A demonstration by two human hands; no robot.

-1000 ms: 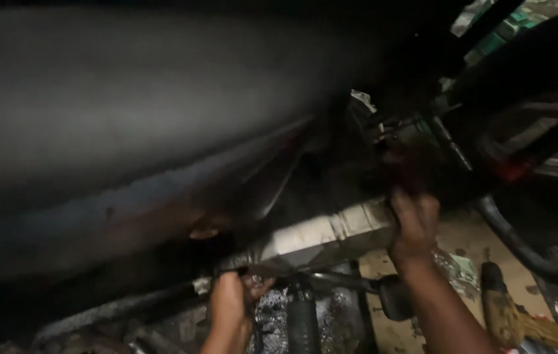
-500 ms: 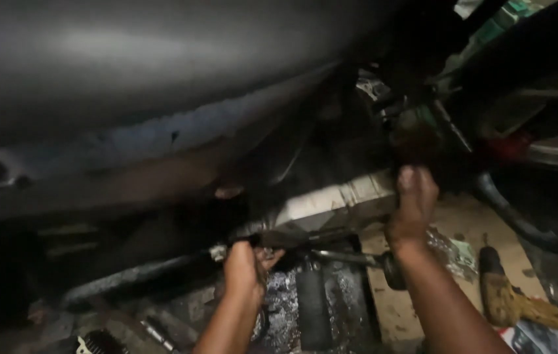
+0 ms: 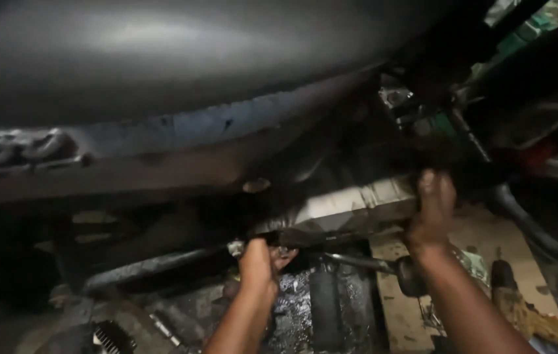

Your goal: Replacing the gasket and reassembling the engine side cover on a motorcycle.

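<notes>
Gripping a dull, ribbed metal casing [image 3: 351, 206] beneath the vehicle, the right hand [image 3: 431, 210] curls over its end; the left hand [image 3: 258, 262] closes on its greasy lower edge.

metal housing [image 3: 351, 206] between both hands, drill [image 3: 521, 308] right, on floor [image 3: 397, 314]

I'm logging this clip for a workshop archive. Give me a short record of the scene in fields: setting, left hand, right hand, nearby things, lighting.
setting: under a raised vehicle, seen looking up at its dark underbody
left hand: left hand raised to the near end of a silvery metal housing; grip unclear
right hand: right hand pressed against the far end of that housing
nearby things: cardboard sheet on the ground, power drill lying on it, black hose
lighting: dim, details murky
</notes>
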